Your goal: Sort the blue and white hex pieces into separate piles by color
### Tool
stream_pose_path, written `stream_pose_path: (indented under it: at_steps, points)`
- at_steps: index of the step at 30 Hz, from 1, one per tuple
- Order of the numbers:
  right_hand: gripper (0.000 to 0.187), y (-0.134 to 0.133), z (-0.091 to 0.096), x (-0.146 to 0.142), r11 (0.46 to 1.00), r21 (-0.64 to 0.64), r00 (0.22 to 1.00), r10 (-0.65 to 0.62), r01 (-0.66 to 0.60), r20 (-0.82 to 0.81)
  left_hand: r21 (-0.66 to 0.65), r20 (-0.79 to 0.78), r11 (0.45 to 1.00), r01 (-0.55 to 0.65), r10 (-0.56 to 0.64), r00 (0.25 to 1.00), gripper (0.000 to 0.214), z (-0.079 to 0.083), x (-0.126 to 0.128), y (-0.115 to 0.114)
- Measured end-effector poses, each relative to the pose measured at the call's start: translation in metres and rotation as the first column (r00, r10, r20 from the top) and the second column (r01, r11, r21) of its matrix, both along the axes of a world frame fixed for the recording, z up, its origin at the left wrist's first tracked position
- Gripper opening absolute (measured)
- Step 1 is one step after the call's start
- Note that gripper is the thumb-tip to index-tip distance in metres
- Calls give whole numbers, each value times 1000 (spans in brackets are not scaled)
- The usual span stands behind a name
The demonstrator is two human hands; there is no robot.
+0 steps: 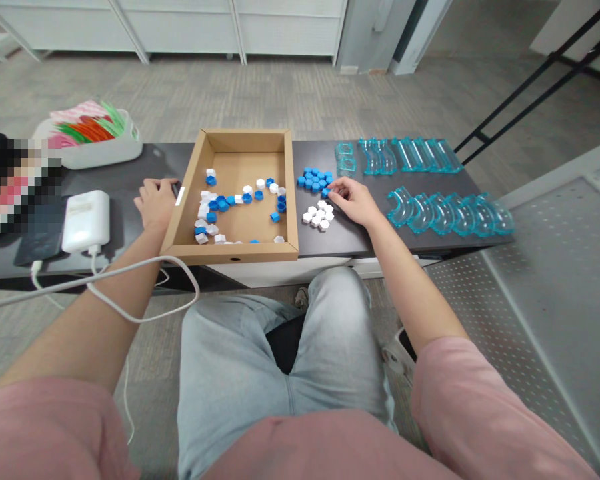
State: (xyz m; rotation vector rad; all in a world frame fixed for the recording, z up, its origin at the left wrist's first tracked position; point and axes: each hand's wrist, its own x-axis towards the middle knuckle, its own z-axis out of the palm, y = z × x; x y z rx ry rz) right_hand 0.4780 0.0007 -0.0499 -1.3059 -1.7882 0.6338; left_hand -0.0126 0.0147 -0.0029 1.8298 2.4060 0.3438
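Observation:
My right hand (354, 201) is at the right of the cardboard box, thumb and forefinger closed on a blue hexagonal piece (325, 193). That piece is at the near right edge of a cluster of blue hexagonal pieces (313, 179) on the dark table. Just nearer to me lies a cluster of white hexagonal pieces (319, 217). My left hand (156, 203) rests on the table against the left side of the open cardboard box (233, 251), its fingers apart and holding nothing. Loose blue pieces (223, 204) and white pieces (202, 212) lie scattered inside the box.
Clear teal plastic track parts (433, 215) lie in rows on the right of the dark table (350, 243). On the left are a white power adapter (86, 221) with cables, a dark phone-like slab (40, 233) and a white basket (103, 152) of coloured strips. A white cable (185, 267) loops over my left forearm.

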Motion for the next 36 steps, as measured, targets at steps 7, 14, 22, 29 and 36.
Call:
stream_pose_path:
  at_steps: [7, 14, 22, 29, 36]
  points:
    - [39, -2, 2, -1, 1000, -7, 1000, -14, 14, 13, 5, 7, 1000, -4, 3, 1000, 63, 0, 0, 0]
    - [32, 1, -1, 0, 1000, -2, 1000, -3, 3, 25, -18, 6, 1000, -7, 7, 1000, 63, 4, 2, -1]
    - [30, 1, -1, 1, 1000, -3, 999, -12, 12, 33, -18, 6, 1000, -9, 9, 1000, 64, 2, 1, 0]
    - [37, 0, 1, 0, 1000, 4, 1000, -6, 6, 29, 9, -2, 1000, 9, -9, 1000, 60, -3, -5, 4]
    - [38, -1, 2, -1, 1000, -3, 999, -13, 14, 34, -1, 1, 1000, -4, 4, 1000, 65, -2, -2, 2]
